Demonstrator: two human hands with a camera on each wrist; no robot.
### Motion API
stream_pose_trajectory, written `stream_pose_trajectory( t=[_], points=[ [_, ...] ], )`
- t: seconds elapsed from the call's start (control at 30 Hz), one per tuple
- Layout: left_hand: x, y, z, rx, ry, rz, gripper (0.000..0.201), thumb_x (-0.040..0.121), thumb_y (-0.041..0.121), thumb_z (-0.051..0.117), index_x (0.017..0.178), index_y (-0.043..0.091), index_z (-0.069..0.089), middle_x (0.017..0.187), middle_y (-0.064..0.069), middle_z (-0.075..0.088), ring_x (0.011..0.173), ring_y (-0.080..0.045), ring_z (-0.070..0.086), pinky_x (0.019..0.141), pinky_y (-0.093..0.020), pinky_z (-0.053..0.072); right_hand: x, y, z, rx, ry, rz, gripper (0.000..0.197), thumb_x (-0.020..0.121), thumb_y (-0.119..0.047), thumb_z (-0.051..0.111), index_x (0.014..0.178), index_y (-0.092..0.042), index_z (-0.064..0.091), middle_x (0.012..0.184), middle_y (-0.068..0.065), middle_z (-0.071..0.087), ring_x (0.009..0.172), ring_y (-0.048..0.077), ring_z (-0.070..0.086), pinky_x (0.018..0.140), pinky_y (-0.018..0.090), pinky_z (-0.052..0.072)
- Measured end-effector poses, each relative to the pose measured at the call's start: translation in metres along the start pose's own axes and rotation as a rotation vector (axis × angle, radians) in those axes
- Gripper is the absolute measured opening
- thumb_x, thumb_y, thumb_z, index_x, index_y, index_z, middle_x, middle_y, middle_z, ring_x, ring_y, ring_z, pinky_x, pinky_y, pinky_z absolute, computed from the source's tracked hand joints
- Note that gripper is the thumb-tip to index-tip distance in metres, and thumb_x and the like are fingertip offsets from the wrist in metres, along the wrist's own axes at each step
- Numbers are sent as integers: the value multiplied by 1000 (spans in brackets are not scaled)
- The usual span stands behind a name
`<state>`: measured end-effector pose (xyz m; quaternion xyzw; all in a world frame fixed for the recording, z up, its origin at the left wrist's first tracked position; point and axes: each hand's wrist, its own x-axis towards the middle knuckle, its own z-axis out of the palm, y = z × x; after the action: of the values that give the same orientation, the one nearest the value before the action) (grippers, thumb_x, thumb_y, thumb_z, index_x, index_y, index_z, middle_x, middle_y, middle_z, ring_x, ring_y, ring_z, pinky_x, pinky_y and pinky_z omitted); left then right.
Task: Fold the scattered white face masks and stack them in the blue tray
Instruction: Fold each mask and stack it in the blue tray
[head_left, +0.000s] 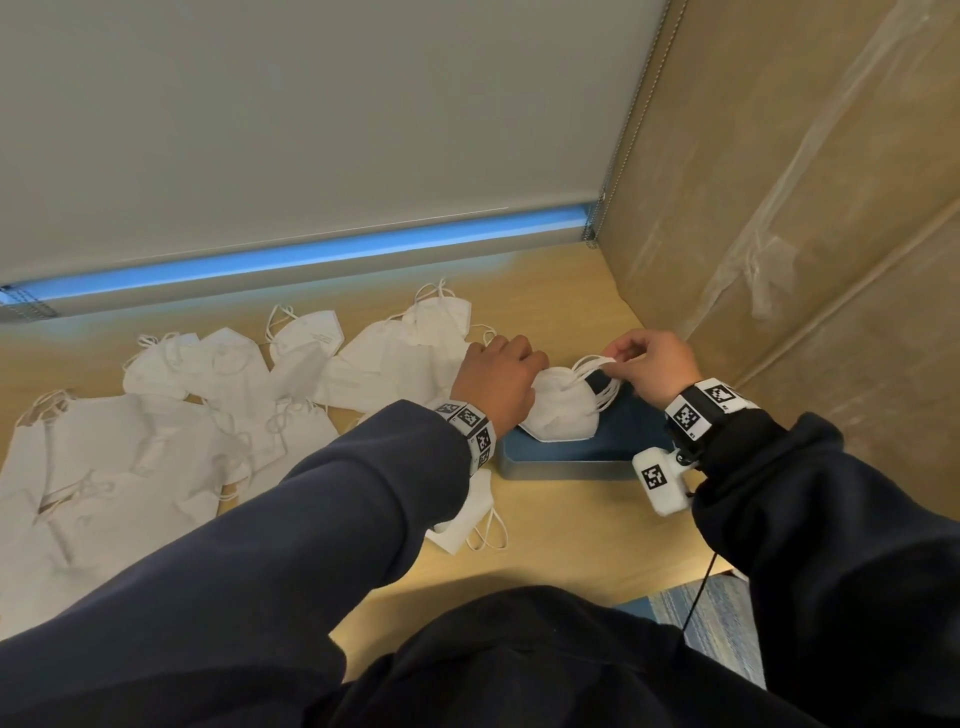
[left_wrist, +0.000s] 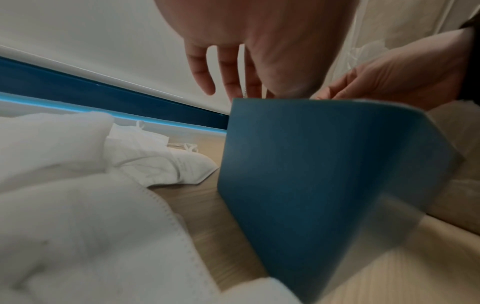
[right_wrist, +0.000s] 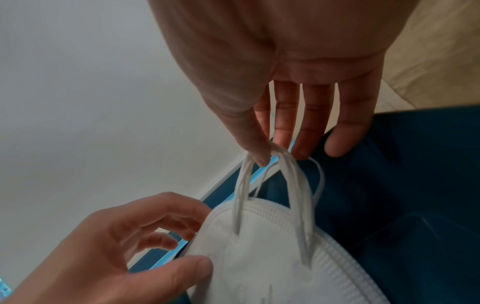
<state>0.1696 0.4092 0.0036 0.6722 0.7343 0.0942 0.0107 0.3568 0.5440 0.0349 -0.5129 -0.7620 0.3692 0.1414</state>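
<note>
A stack of folded white masks (head_left: 563, 415) lies in the blue tray (head_left: 571, 452) on the wooden table. My right hand (head_left: 621, 364) hovers over the tray's far side, thumb and forefinger pinching the bunched ear loops (right_wrist: 275, 164) of the top mask (right_wrist: 272, 257). My left hand (head_left: 519, 366) is at the stack's left edge; its thumb (right_wrist: 192, 267) lies on the mask and its curled fingers reach behind the rim. In the left wrist view the tray wall (left_wrist: 311, 174) hides the stack. Several unfolded masks (head_left: 208, 405) are scattered to the left.
One more mask (head_left: 467, 519) lies by my left forearm, near the tray's front corner. A plastic-wrapped cardboard box (head_left: 779, 234) stands close on the right. A window blind (head_left: 311, 130) closes the back. The table edge (head_left: 597, 592) runs in front of me.
</note>
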Motion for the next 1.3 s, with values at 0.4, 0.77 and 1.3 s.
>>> stream_pose_trajectory(
  t=[0.4, 0.77, 1.3],
  points=[
    [13, -1, -10, -161, -64, -100, 26, 82, 28, 59, 108, 27, 58, 108, 4, 60, 107, -24, 51, 92, -42, 38, -2, -3, -2, 39, -3, 76, 16, 79, -9, 82, 79, -21, 72, 74, 0, 65, 68, 19, 61, 52, 34, 54],
    [-3, -27, -24, -535, 1, -203, 38, 85, 42, 75, 119, 29, 64, 113, 4, 60, 104, -15, 57, 92, -35, 46, -11, -25, -1, 19, -2, 32, 39, 73, -1, 79, 104, -23, 71, 105, 3, 63, 86, 18, 60, 73, 29, 43],
    [-168, -106, 11, -313, -341, -565, 105, 55, 62, 87, 143, 36, 38, 141, 0, 35, 125, -24, 40, 101, -45, 48, -88, -105, 192, 246, -557, 309, 53, 87, -12, 71, 137, -19, 57, 134, 6, 52, 115, 21, 53, 94, 31, 45]
  ],
)
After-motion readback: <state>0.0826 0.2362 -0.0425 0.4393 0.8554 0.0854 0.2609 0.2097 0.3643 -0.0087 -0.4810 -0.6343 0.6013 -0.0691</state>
